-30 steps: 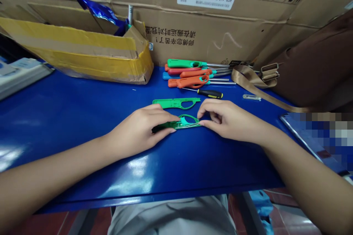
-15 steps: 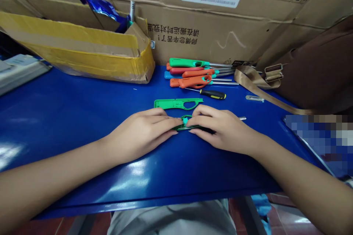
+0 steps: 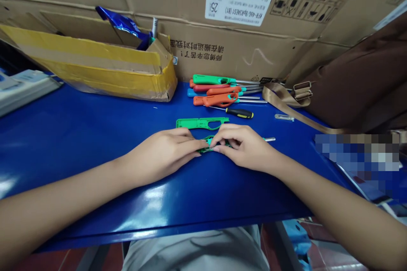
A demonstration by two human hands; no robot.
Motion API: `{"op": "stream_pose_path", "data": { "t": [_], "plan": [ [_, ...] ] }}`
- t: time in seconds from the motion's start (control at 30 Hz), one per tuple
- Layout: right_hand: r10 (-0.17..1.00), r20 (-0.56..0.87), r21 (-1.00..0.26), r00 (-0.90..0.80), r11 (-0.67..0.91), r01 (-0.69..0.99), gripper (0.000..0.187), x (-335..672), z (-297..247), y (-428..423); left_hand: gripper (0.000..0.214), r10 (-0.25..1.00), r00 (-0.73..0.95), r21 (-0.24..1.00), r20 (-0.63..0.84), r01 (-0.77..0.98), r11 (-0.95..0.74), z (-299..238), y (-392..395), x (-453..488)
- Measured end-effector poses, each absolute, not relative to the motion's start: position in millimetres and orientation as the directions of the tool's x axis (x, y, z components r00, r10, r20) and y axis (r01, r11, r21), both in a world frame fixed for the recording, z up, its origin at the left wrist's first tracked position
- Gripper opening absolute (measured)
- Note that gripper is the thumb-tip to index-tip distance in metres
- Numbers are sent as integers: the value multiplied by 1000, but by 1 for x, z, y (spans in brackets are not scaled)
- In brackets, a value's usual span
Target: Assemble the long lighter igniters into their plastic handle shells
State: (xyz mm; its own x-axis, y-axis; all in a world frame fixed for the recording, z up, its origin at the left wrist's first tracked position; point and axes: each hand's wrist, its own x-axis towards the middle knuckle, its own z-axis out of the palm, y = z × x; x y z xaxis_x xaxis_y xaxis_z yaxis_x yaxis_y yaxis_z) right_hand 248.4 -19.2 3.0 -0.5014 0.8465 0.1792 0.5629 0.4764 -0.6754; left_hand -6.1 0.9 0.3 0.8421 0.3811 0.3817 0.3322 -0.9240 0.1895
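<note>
Low over the blue table, my left hand (image 3: 167, 152) is closed on the handle end of an opened green lighter (image 3: 209, 139), the long-necked kind. My right hand (image 3: 243, 144) is closed in a pinch of thumb and forefinger at the lighter's middle; whatever tiny part sits between those fingertips is too small to name. The lighter's metal tube pokes out to the right, beyond my right hand. Just behind lies the other half of the green casing (image 3: 193, 123), inner side up, with its trigger loop to the right. My fingers hide much of the lighter's inside.
Behind the casing half are a black-and-yellow screwdriver (image 3: 240, 113) and a pile of lighters (image 3: 216, 90) in several colours. A yellow-taped carton (image 3: 127, 77) stands at back left. On the right lie a brown strap (image 3: 305, 118) and a small clear plastic piece (image 3: 284, 117).
My right hand has shifted left along the lighter, its thumb and forefinger now drawn together in a pinch. My left hand stays on the handle. The camera view has tilted up slightly.
</note>
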Motion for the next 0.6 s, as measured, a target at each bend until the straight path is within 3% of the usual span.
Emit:
{"op": "stream_pose_path", "data": {
  "t": [0.13, 0.3, 0.37, 0.6],
  "plan": [
    [833, 204, -612, -515, 519, 596, 10, 247, 4, -21, 28, 391, 840, 201, 378, 338, -920, 1, 1, -5],
    [674, 192, -261, -713, 736, 625, 19, 254, 6, -24, 26, 402, 832, 206, 382, 348, -915, 2, 0, -5],
    [656, 186, -206, -731, 754, 624, 20, 256, 6, -23, 26, 409, 831, 216, 377, 351, -911, 2, 0, -5],
    [755, 302, -575, -583, 631, 520, 2, 252, 5, -19, 25, 387, 838, 195, 385, 336, -921, 3, 0, -5]
  ]
}}
